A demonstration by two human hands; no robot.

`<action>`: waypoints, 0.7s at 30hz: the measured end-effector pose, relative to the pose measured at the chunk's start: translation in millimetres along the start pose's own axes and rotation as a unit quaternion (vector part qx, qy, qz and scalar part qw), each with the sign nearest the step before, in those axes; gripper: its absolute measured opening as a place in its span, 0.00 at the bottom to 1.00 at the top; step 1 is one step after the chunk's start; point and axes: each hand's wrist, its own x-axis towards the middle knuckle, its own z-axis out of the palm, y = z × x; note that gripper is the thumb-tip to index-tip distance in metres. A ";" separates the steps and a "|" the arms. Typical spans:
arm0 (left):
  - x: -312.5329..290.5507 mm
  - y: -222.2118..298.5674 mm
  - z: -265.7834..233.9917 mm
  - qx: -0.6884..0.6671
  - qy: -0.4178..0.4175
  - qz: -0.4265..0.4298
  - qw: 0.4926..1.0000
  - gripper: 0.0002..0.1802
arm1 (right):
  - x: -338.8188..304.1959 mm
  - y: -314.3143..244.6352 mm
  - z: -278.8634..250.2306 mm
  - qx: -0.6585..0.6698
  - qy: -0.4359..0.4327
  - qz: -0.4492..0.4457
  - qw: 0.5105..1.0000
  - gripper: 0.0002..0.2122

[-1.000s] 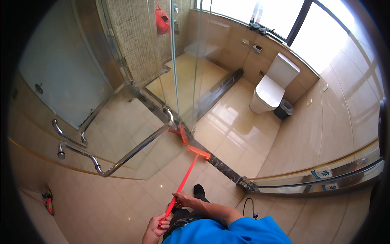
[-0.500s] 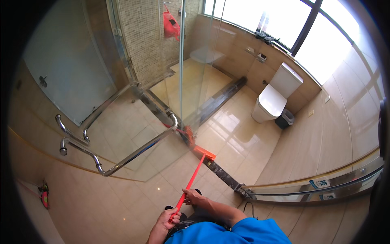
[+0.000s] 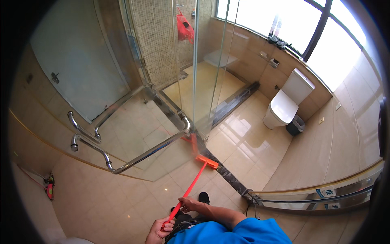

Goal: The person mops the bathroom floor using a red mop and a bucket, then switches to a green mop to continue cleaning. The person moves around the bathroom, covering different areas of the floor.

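Both hands are wrapped around the handle of the orange squeegee (image 3: 191,185): left hand (image 3: 159,231) low at the end, right hand (image 3: 190,203) a bit further up. Its flat head sits on the tile floor (image 3: 252,150), just beside the dark sill (image 3: 225,175) at the foot of the glass shower door (image 3: 134,118). It looks light and stiff, plastic I'd guess, so a two-handed grip spaced apart like this should steer it fine. Handle might get slippery if wet.
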 end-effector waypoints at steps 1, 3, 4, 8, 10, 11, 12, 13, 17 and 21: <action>7.1 0.6 2.1 0.007 0.005 -0.001 1.000 0.10 | -3.5 -3.2 -3.4 0.008 0.005 -0.006 1.000 0.14; 18.9 -2.2 10.8 0.034 0.011 -0.003 0.999 0.09 | -19.1 -10.5 -14.5 0.028 -0.003 -0.025 0.999 0.13; 22.4 -2.6 17.4 0.052 0.013 0.001 0.999 0.09 | -26.8 -14.8 -13.9 0.030 0.021 -0.037 0.999 0.12; 27.6 -6.9 31.9 0.104 0.042 0.018 0.994 0.08 | -36.5 -20.8 -22.2 0.038 0.030 -0.047 0.998 0.12; 29.6 -9.8 29.0 0.107 0.047 0.019 0.993 0.08 | -34.2 -14.6 -24.9 0.038 0.037 -0.050 0.997 0.12; 27.7 -11.1 26.9 0.111 0.050 0.026 0.992 0.07 | -33.2 -13.0 -21.2 0.033 0.052 -0.059 0.996 0.12; 25.5 -11.6 23.4 0.101 0.046 0.031 0.993 0.07 | -29.6 -11.7 -18.8 0.024 0.047 -0.053 0.997 0.13; 22.3 -13.6 19.6 0.091 0.042 0.037 0.994 0.07 | -28.1 -9.6 -16.5 0.016 0.047 -0.042 0.998 0.13; -0.1 -16.8 0.6 0.051 0.022 0.049 0.997 0.07 | -20.5 -3.2 5.4 -0.017 0.030 -0.007 0.999 0.12; -26.9 -17.8 -22.8 0.021 0.014 0.064 0.998 0.07 | -5.6 9.4 28.4 -0.037 -0.007 0.029 0.999 0.12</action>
